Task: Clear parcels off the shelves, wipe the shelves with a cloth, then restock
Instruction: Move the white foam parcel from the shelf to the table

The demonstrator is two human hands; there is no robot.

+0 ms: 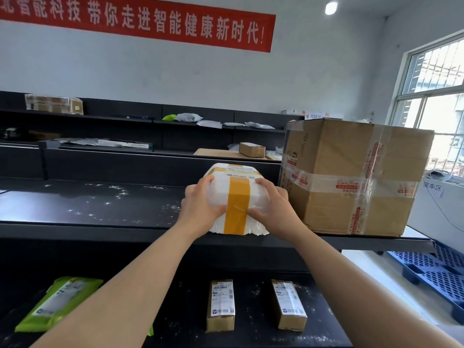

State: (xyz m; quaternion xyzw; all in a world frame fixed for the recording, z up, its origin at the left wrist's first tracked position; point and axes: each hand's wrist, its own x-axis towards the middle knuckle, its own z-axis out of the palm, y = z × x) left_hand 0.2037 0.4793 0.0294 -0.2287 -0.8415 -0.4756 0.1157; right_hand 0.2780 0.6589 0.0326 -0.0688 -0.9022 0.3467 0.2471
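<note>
Parcels sit on two tiers of black metal shelving. On the upper shelf [100, 204] the white parcel [237, 197] stands at the very front lip. It is a rounded, plastic-wrapped block banded with wide yellow tape, with a printed label on top. Whether its weight rests on the shelf cannot be told. The left hand [200, 207] grips its left side and the right hand [275, 209] its right. Fingers curl over the upper edge and thumbs press the near face on either side of the tape.

Just beside it on the right, close but apart, stands a large cardboard box [351, 177]. It is sealed with clear and red-printed tape, so its contents are hidden, and its near bottom corner reaches the shelf's front edge. Left of the white parcel the upper shelf's matt dark surface shows in a long stretch, speckled with pale flecks.

The lower shelf [253, 315], equally speckled, holds a flat green plastic mailer [57, 302] at the left, partly behind the left forearm. A small brown carton [221, 305] lies in the middle and a second brown carton [288, 305] lies to its right with a gap between them. Each bears a white label.

Past the shelf's right end a blue plastic pallet [439, 270] with a grid top lies on the pale floor. Behind, the back shelves [125, 116] carry grey poly bags and a few cardboard boxes.
</note>
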